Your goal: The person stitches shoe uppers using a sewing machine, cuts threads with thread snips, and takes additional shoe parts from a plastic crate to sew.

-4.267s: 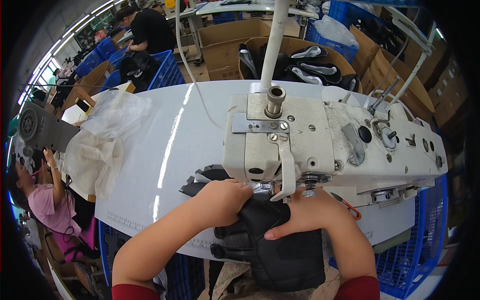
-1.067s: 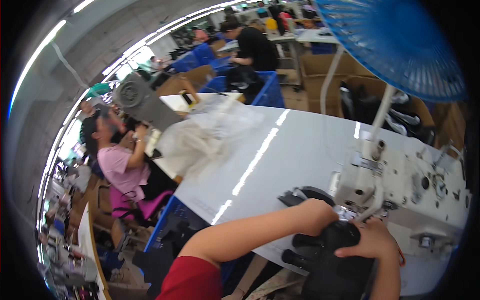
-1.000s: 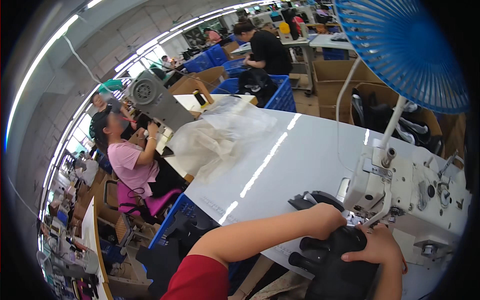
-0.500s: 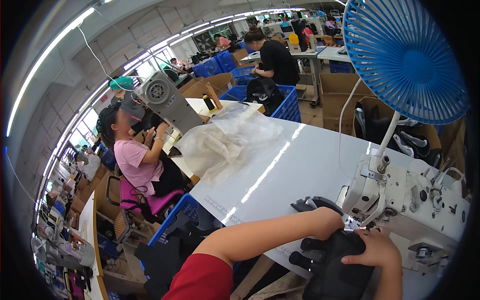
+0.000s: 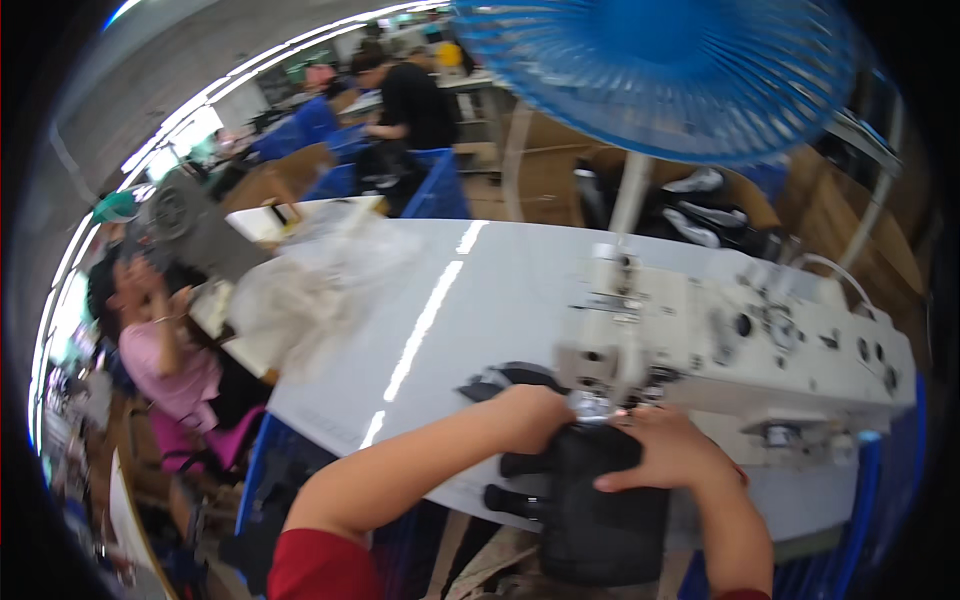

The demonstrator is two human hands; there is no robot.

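Left hand (image 5: 530,415): fingers curled, pressing the glove (image 5: 600,500) flat at the needle.
Right hand (image 5: 665,455): spread flat on the glove.
Glove: black, under the sewing machine (image 5: 740,340), hanging over the table (image 5: 500,290) edge.
Change: the view has swung back from the room to the work (hands never left it); stitching seemingly carries on.

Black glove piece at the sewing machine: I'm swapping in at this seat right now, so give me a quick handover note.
Left hand rests flat on the black glove piece, just left of the needle area.
Right hand presses the same piece from the right.
The piece lies under the head of the white sewing machine, hanging over the white table edge.
Seam progress cannot be told; the piece is not yet off the machine.
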